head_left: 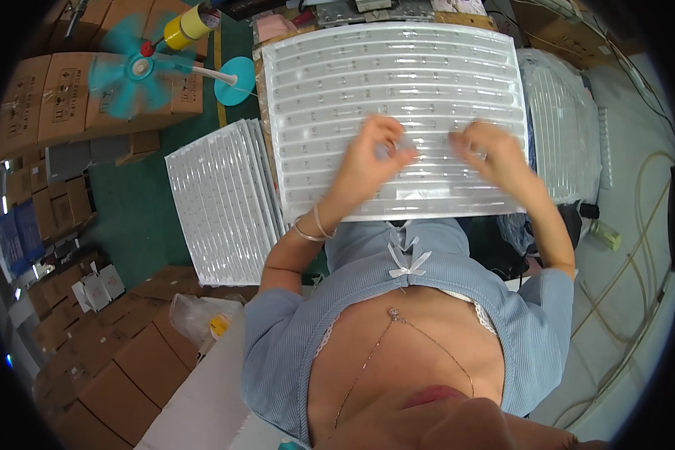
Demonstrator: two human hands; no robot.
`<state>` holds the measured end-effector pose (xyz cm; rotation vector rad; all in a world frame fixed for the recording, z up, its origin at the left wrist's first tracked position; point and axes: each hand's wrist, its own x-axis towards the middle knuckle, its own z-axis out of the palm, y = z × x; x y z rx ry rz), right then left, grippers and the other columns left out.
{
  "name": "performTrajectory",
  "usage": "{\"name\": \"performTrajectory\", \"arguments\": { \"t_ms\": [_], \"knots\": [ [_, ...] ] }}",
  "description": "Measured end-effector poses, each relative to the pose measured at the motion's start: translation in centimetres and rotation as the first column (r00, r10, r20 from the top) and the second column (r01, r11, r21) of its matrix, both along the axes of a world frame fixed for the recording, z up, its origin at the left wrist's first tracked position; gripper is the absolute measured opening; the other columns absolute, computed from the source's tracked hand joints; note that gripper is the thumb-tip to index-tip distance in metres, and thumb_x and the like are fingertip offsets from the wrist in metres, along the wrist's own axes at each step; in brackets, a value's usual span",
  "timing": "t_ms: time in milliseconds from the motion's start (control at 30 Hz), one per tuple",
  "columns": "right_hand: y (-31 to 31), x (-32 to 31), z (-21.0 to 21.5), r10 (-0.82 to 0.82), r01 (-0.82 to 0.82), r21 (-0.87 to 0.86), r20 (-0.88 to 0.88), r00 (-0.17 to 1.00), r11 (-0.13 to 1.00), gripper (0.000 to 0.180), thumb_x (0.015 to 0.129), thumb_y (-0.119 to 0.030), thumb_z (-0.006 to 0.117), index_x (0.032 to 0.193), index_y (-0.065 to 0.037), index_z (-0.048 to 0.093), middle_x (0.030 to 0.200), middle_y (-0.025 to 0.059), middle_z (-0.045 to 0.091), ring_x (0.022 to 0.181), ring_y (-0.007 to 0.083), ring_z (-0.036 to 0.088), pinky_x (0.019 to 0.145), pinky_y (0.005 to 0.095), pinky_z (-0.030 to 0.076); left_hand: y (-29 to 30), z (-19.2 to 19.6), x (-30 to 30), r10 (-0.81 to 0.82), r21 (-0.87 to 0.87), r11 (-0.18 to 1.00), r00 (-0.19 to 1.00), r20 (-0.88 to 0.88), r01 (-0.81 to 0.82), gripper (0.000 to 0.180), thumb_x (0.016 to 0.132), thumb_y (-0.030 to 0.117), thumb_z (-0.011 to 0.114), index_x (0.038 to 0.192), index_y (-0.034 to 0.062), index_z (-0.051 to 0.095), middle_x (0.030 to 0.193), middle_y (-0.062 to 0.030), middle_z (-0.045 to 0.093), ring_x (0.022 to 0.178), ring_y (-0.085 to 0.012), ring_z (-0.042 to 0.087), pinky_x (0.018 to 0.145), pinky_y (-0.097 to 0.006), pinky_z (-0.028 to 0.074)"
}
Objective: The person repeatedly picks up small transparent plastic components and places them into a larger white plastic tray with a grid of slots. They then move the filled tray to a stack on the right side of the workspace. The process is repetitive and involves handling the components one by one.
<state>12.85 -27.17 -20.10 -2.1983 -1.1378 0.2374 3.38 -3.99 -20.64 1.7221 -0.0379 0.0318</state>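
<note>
A large white tray panel (337,184) lies before me, with rows of long clear ridges and small parts showing in the rows. Over its middle, my left hand (375,154) has its fingers curled toward the thumb. Something shiny or clear may be between them, too small to make out. To the right, my right hand (495,154) hovers above the same panel with bent fingers, smeared by motion. The hands are apart, fingertips facing each other. A small white label-like patch (416,194) shows near the panel's front edge.
Several similar panels (221,202) lean in a stack at the left. More wrapped panels (566,127) are at the right. A teal fan (139,67) is running at the upper left, near a yellow tape roll (186,30). Cardboard boxes (139,367) fill the left side.
</note>
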Motion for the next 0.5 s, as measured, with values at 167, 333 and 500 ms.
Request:
{"name": "performTrajectory", "arguments": {
  "t_ms": [167, 333, 500],
  "knots": [
    [-1.9, -5.2, -2.4, 0.229, -0.185, -0.257, 0.155, 0.961, 0.948, 0.022, 0.072, -0.007, 0.066, 0.094, -0.009, 0.063, 0.087, 0.0072, 0.056, 0.078, 0.0244, 0.059, 0.068, 0.035, 0.049, -3.2, -2.2, -3.2, -0.399, 0.738, 0.67, 0.879, 0.262, 0.085, 0.032, 0.072, 0.015, 0.069, 0.1, 0.0049, 0.057, 0.095, -0.008, 0.057, 0.079, -0.021, 0.054, 0.066, -0.032, 0.048],
    [-2.2, -4.9, -1.9, 0.158, -0.162, -0.174, -0.038, 0.987, 0.971, 0.019, 0.073, -0.005, 0.064, 0.092, -0.007, 0.06, 0.092, 0.0072, 0.057, 0.086, 0.022, 0.059, 0.072, 0.0327, 0.048, -2.5, -3.4, -4.5, -0.408, 0.858, 0.474, 0.913, 0.018, 0.196, 0.035, 0.07, 0.01, 0.063, 0.104, 0.0038, 0.056, 0.102, -0.0106, 0.052, 0.088, -0.0241, 0.053, 0.067, -0.033, 0.048],
    [-1.6, -0.5, 1.0, -0.195, 0.25, 0.16, -0.297, 0.935, 0.955, 0.017, 0.079, -0.01, 0.059, 0.093, -0.003, 0.052, 0.091, 0.007, 0.058, 0.074, 0.0154, 0.058, 0.066, 0.0272, 0.046, -5.0, -3.3, -4.0, -0.396, 0.795, 0.604, 0.887, 0.237, 0.057, 0.033, 0.074, 0.008, 0.055, 0.106, 0.0037, 0.054, 0.105, -0.0106, 0.053, 0.09, -0.0253, 0.052, 0.075, -0.038, 0.045]
  ]
}}
